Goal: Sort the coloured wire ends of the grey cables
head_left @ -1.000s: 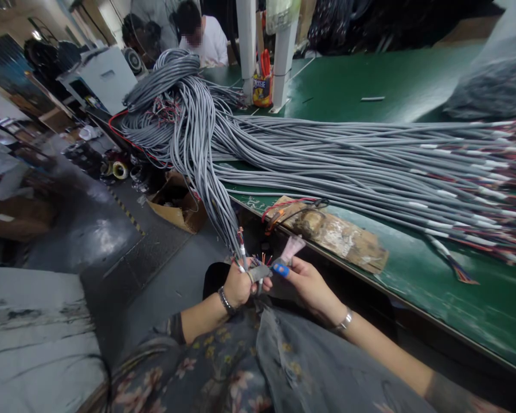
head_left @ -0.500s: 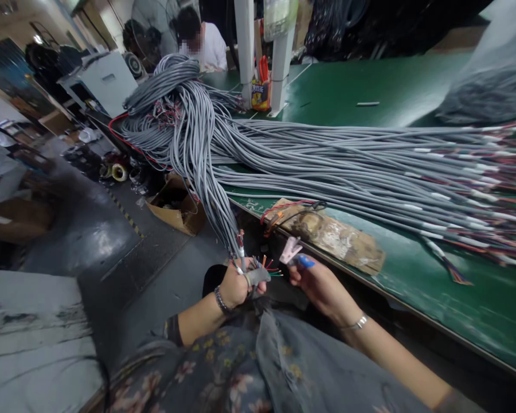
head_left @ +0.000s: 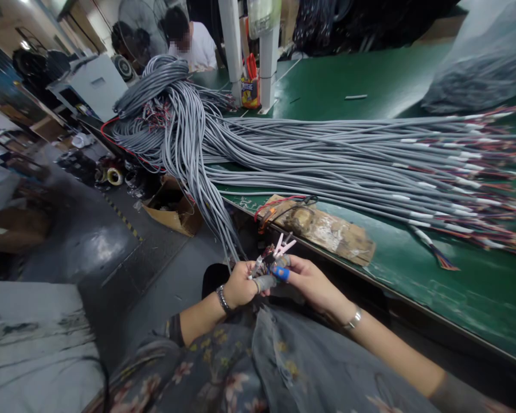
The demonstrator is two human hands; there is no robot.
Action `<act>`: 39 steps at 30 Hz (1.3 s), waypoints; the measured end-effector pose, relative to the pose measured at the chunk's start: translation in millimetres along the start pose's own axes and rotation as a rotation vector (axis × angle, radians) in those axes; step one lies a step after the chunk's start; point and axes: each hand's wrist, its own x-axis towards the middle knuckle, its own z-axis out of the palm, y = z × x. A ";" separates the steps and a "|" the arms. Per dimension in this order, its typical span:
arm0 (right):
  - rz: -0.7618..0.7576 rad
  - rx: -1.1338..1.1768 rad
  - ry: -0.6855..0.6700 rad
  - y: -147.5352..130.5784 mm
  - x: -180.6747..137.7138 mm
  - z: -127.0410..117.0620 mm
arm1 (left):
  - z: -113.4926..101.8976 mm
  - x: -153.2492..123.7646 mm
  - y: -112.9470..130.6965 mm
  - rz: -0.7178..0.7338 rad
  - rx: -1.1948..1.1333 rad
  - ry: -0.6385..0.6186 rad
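My left hand (head_left: 237, 285) is closed around the end of a grey cable (head_left: 223, 232) that hangs down from the big bundle; thin coloured wires stick out above its taped thumb. My right hand (head_left: 312, 281), with blue tape on one fingertip, pinches a few pale pink strips (head_left: 282, 246) and touches the same wire ends. Both hands meet over my lap, just off the table's near edge. The grey cable bundle (head_left: 309, 160) lies across the green table (head_left: 456, 298).
A worn brown board (head_left: 327, 229) with red and black wires lies on the table edge above my hands. An open cardboard box (head_left: 172, 206) sits on the floor at left. Another person (head_left: 189, 40) sits at the far end, near white posts and a snack tin (head_left: 250, 92).
My right hand, which had drawn away to the right with the pink strips, has come back against the wire ends held in my left hand. The view has shifted slightly.
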 end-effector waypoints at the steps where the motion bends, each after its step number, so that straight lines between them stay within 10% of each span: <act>1: -0.005 -0.008 0.009 0.9 0.4 0.7 | 0.0 0.0 -0.4 -0.003 0.001 0.001; 10: -0.033 0.039 0.072 3.3 0.0 7.0 | -0.3 -0.2 -4.3 0.019 -0.060 0.122; 39: -0.187 0.256 0.183 -3.6 28.3 6.7 | 1.5 20.1 -8.9 -0.053 -0.273 -0.018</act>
